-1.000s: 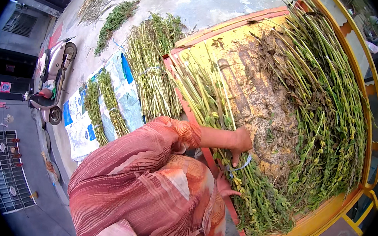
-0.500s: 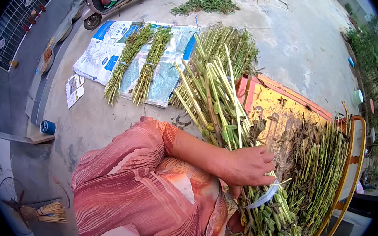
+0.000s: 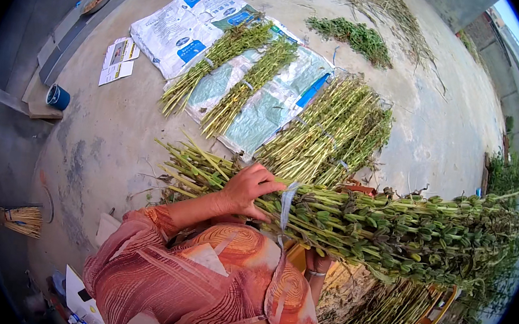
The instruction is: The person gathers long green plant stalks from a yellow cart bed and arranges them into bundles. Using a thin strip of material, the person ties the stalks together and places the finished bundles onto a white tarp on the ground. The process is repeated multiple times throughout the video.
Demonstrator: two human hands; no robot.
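A large tied bundle of leafy, pod-bearing stalks [image 3: 390, 228], which look like sesame, lies sideways in front of me, its cut ends to the left. A pale strip [image 3: 286, 205] binds it round. My left hand [image 3: 247, 189] grips the stalks from above, just left of that strip, thumb and fingers spread around them. From beneath, my right hand [image 3: 318, 262] holds the bundle's underside; most of its fingers are hidden by the stalks. A bracelet circles the right wrist.
Several tied bundles [image 3: 331, 128] lie beyond, some on flattened white and blue sacks [image 3: 179, 26]. More stalks [image 3: 375, 323] rest in a yellow-framed cart [image 3: 428, 322] at lower right. A green plant heap [image 3: 352, 38], a blue bucket [image 3: 57, 97] and a broom [image 3: 22, 220] are on the ground.
The bundle has swung from slanting over the cart to lying crosswise, lifted in front of me. My left hand moved left with it, and my right hand now shows underneath. The view has turned.
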